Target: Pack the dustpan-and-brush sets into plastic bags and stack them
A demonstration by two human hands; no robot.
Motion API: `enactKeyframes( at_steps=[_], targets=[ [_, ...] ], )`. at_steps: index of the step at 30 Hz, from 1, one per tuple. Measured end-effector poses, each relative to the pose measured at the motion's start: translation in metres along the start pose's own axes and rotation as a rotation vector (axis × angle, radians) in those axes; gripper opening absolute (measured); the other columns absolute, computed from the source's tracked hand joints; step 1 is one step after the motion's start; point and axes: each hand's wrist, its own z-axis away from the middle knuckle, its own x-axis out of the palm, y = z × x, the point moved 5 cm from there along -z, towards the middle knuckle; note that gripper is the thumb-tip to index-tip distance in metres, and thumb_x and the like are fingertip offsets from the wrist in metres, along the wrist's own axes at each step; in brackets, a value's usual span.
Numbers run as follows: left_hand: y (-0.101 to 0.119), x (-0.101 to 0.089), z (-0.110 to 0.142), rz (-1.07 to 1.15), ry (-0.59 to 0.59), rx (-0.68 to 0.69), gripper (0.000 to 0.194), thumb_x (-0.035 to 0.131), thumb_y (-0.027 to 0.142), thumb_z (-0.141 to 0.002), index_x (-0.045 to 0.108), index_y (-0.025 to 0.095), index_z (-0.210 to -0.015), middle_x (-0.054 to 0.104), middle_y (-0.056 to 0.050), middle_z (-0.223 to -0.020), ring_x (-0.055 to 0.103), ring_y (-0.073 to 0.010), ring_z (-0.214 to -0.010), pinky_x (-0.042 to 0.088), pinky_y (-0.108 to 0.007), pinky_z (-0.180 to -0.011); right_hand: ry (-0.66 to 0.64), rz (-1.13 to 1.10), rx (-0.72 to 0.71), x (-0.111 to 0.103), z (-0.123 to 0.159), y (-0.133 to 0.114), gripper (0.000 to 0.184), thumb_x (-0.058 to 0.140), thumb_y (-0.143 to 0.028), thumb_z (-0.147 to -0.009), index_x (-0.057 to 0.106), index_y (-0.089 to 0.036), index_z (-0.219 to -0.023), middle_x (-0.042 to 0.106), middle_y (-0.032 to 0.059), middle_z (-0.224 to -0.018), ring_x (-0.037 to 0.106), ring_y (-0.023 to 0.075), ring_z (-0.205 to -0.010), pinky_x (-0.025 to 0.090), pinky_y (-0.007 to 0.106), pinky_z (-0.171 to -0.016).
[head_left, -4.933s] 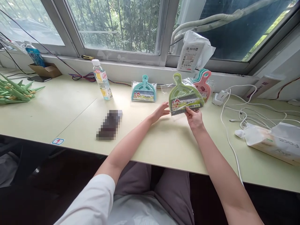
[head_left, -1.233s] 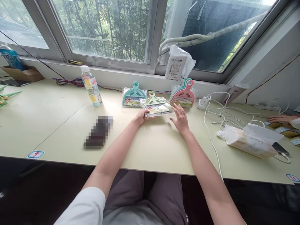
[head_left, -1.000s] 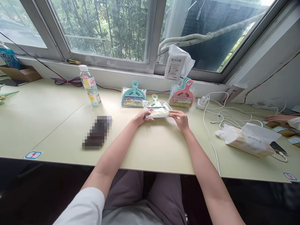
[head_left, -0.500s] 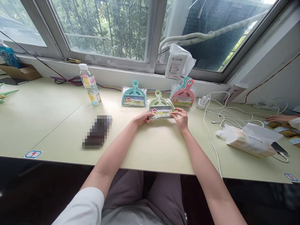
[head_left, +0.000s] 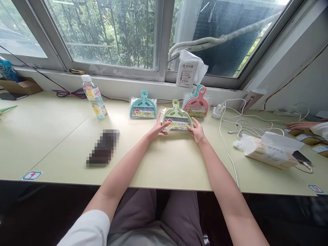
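Observation:
Between my two hands a green dustpan and brush set [head_left: 176,120] in clear plastic stands upright, handle up, over the table [head_left: 174,160]. My left hand [head_left: 158,129] grips its left edge, thumb across the front and fingers along the side. At the right edge my right hand [head_left: 197,130] holds it with thumb in front and fingertips at the side. Behind to the left stands a wrapped blue dustpan and brush set [head_left: 143,108]. A pink dustpan and brush set [head_left: 197,105] is behind to the right, with blue ones stacked behind it.
To the left stand a drink bottle [head_left: 94,97] and a pixelated dark object [head_left: 103,148]. White cables [head_left: 241,124] and a tissue pack [head_left: 269,150] lie to the right. A wrapped box [head_left: 188,71] is on the sill. Another person's hand [head_left: 298,125] is at far right.
My left hand has shifted its hold, fingers now spread up the green set's left side. My right hand has moved its fingers outward to the right edge. The view has shifted slightly.

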Motion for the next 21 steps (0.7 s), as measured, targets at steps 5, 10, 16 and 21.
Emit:
enactKeyframes(
  at_steps=[5,10,16,21],
  targets=[
    [0.018,0.018,0.013,-0.229,-0.135,0.224,0.095,0.083,0.026,-0.059,0.038,0.038,-0.142,0.048,-0.011,-0.141,0.064,-0.0118,-0.080,0.054,-0.024,-0.070,0.106,-0.045,-0.031,-0.018,-0.011,0.005,0.078,0.077,-0.021,-0.057,0.053,-0.025,-0.131,0.069,-0.0003,-0.092,0.066,0.0141,-0.073,0.057,0.029,-0.069],
    [0.001,0.003,-0.003,-0.352,0.066,0.228,0.027,0.075,0.027,-0.070,0.068,0.018,-0.094,0.066,-0.008,-0.108,0.061,-0.0115,-0.077,0.052,-0.019,-0.060,0.081,-0.026,-0.016,-0.014,-0.008,0.006,0.071,0.076,-0.020,-0.058,0.057,-0.026,-0.126,0.069,0.0001,-0.102,0.066,0.0151,-0.080,0.057,0.033,-0.077],
    [-0.007,-0.009,-0.014,-0.382,0.181,0.279,0.015,0.059,0.026,-0.084,0.064,0.014,-0.077,0.063,-0.005,-0.088,0.060,-0.0082,-0.059,0.055,-0.023,-0.058,0.010,-0.065,-0.004,0.001,0.000,-0.001,0.052,0.073,-0.014,-0.057,0.065,-0.022,-0.108,0.069,0.0015,-0.102,0.066,0.0176,-0.087,0.056,0.036,-0.084],
    [-0.001,-0.004,-0.009,-0.492,0.148,0.337,0.026,0.051,0.026,-0.089,0.065,0.012,-0.072,0.057,-0.005,-0.090,0.059,-0.0055,-0.053,0.056,-0.023,-0.055,0.024,-0.049,-0.023,0.000,0.000,-0.002,0.053,0.070,-0.012,-0.054,0.064,-0.023,-0.106,0.068,0.0021,-0.106,0.064,0.0203,-0.095,0.055,0.038,-0.087]
  ],
)
